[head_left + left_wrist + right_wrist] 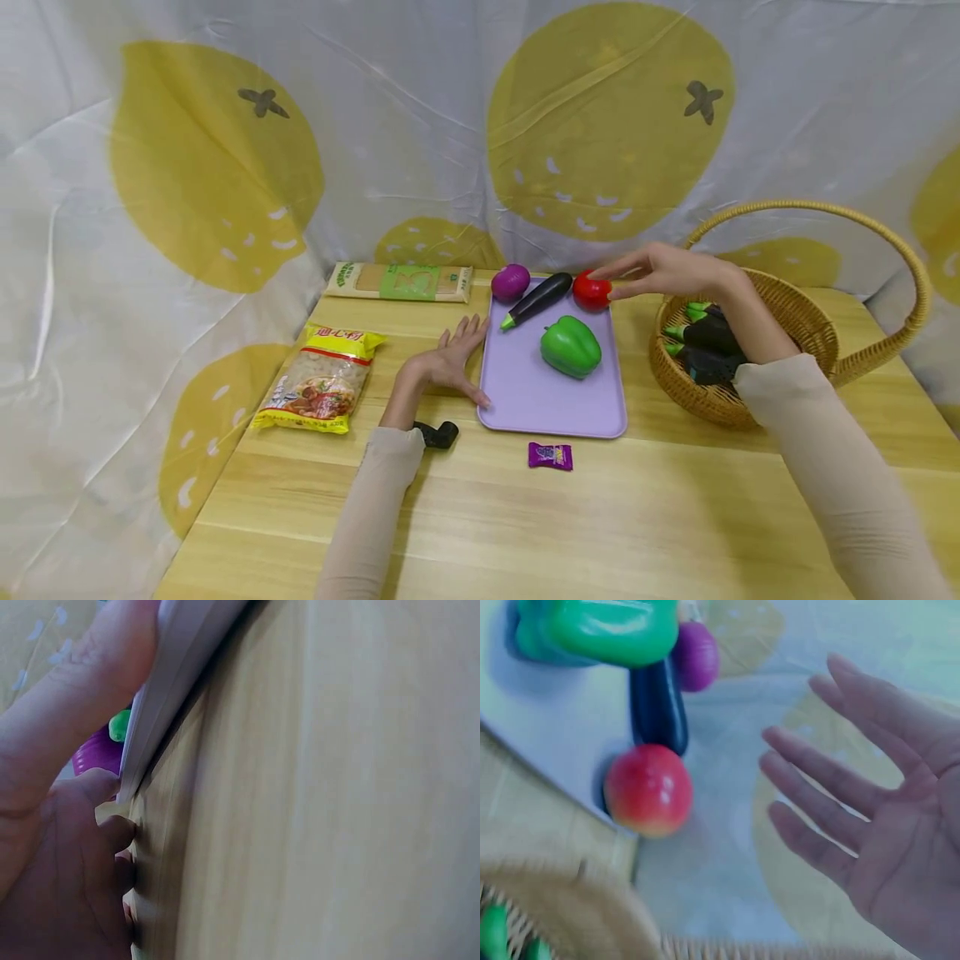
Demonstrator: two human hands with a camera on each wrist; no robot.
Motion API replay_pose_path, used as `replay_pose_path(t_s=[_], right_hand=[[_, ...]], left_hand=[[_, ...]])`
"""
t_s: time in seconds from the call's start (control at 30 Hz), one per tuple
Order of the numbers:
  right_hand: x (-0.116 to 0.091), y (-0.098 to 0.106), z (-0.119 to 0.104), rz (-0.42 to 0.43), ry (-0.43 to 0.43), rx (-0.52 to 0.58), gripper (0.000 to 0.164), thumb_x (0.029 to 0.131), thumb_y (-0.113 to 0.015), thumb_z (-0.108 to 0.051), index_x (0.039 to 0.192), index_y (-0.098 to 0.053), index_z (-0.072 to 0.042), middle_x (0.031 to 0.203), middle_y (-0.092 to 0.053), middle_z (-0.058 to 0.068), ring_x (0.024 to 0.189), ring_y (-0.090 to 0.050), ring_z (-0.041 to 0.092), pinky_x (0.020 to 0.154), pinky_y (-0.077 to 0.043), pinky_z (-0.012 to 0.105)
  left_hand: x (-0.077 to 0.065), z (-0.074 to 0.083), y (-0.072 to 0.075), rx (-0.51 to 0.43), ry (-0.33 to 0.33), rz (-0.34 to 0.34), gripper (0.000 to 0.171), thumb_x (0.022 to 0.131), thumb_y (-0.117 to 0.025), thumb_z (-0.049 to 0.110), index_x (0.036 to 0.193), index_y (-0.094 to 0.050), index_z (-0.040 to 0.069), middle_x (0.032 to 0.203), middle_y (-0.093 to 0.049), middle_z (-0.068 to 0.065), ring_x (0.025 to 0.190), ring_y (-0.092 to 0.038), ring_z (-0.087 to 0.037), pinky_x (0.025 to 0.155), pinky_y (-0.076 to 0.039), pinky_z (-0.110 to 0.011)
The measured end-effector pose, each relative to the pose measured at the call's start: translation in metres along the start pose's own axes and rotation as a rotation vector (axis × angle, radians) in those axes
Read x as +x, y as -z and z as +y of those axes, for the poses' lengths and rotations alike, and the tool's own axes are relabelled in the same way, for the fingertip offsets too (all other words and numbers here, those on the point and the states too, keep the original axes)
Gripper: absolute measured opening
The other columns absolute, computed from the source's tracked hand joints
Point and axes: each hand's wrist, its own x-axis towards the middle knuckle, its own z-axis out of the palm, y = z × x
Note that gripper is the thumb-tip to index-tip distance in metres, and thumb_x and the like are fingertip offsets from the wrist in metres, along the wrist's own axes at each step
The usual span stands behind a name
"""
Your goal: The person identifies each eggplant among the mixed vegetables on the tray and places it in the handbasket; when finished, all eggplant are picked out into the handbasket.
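Observation:
My left hand [448,363] rests at the left edge of the lilac tray [517,408], fingers spread. In the left wrist view its thumb [105,667] lies along the tray's side wall, and the other fingertips meet the wood. My right hand [671,271] hovers by the tray's far right corner with fingers extended, holding nothing. Beside it in the head view sits a red apple [591,293]; the right wrist view shows a gap between the hand and the apple [648,790]. The tray also bears a purple onion [510,283], an eggplant [542,297] and a green bell pepper [572,347].
A wicker basket [678,387] with a tall handle stands at right under my right forearm, with eggplants [708,335] inside. At left lie a yellow-ended food bag [318,379] and a flat noodle pack [401,282]. A purple wrapped candy [550,456] lies before the tray.

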Motion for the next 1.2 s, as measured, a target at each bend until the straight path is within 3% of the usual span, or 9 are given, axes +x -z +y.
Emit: replay_pose_path(t_s=[0.23,0.33,0.4,0.47,0.57,0.67,0.8,0.97,1.2], right_hand=[[0.062,-0.007,0.0,-0.022,0.092,0.029,0.041,0.099,-0.071,-0.017,0.139,-0.067,-0.012,0.147,-0.062,0.016,0.146,-0.048,0.034,0.117,-0.045,0.052],[0.085,-0.013,0.002,-0.04,0.098,0.02,0.04,0.097,-0.072,-0.012,0.137,-0.069,-0.011,0.144,-0.064,0.018,0.131,-0.059,0.031,0.101,-0.053,0.035],[0.097,-0.016,0.004,-0.051,0.096,-0.005,0.039,0.096,-0.073,-0.01,0.136,-0.07,-0.012,0.138,-0.067,0.018,0.104,-0.061,0.024,0.082,-0.048,0.025],[0.107,-0.02,0.005,-0.057,0.085,-0.023,0.039,0.095,-0.074,-0.009,0.134,-0.071,-0.013,0.127,-0.069,0.017,0.081,-0.048,0.018,0.07,-0.039,0.023],[0.119,-0.023,0.008,-0.054,0.082,-0.053,0.039,0.093,-0.077,-0.008,0.131,-0.073,-0.01,0.121,-0.071,0.019,0.076,-0.042,0.015,0.068,-0.036,0.022],[0.127,-0.025,0.009,-0.055,0.062,-0.075,0.038,0.091,-0.077,-0.006,0.129,-0.074,-0.008,0.126,-0.073,0.019,0.094,-0.059,0.02,0.079,-0.042,0.021],[0.133,-0.025,0.01,-0.074,0.053,-0.089,0.038,0.092,-0.075,-0.002,0.13,-0.072,-0.004,0.133,-0.07,0.021,0.123,-0.061,0.036,0.096,-0.047,0.028],[0.14,-0.027,0.011,-0.084,0.081,-0.098,0.037,0.09,-0.075,0.001,0.127,-0.073,-0.001,0.131,-0.071,0.023,0.123,-0.062,0.038,0.1,-0.05,0.037],[0.149,-0.032,0.016,-0.089,0.086,-0.11,0.034,0.088,-0.077,0.003,0.122,-0.076,-0.001,0.127,-0.073,0.022,0.12,-0.064,0.033,0.098,-0.052,0.034]], left_hand=[[-0.001,-0.001,-0.001,-0.002,0.006,0.008,0.144,0.073,-0.094,0.042,0.166,0.014,0.016,0.172,0.024,-0.014,0.159,0.027,-0.031,0.129,0.019,-0.054],[-0.001,0.0,-0.001,-0.003,0.008,0.013,0.144,0.073,-0.094,0.041,0.166,0.013,0.016,0.172,0.023,-0.014,0.159,0.027,-0.031,0.129,0.019,-0.054],[-0.002,0.0,-0.001,-0.002,0.009,0.015,0.145,0.073,-0.095,0.041,0.166,0.013,0.016,0.172,0.023,-0.015,0.159,0.026,-0.032,0.129,0.019,-0.055],[-0.002,0.0,-0.001,0.0,0.01,0.015,0.145,0.072,-0.095,0.041,0.166,0.013,0.015,0.172,0.023,-0.015,0.159,0.026,-0.032,0.129,0.018,-0.055],[-0.002,0.0,-0.001,-0.001,0.012,0.016,0.145,0.072,-0.094,0.042,0.166,0.014,0.015,0.172,0.023,-0.014,0.159,0.026,-0.032,0.129,0.017,-0.055],[-0.001,0.001,0.0,-0.001,0.011,0.012,0.145,0.073,-0.094,0.042,0.166,0.014,0.016,0.172,0.023,-0.014,0.159,0.026,-0.031,0.129,0.018,-0.055],[-0.001,0.002,0.001,0.003,0.017,0.004,0.146,0.072,-0.095,0.042,0.166,0.014,0.016,0.172,0.023,-0.013,0.159,0.027,-0.03,0.129,0.019,-0.054],[-0.001,0.003,0.002,0.009,0.022,0.005,0.145,0.073,-0.095,0.04,0.166,0.014,0.016,0.172,0.024,-0.013,0.159,0.027,-0.029,0.129,0.019,-0.053],[0.0,0.002,0.0,0.002,0.022,0.001,0.145,0.073,-0.095,0.041,0.166,0.014,0.017,0.172,0.023,-0.013,0.159,0.027,-0.029,0.129,0.019,-0.054]])
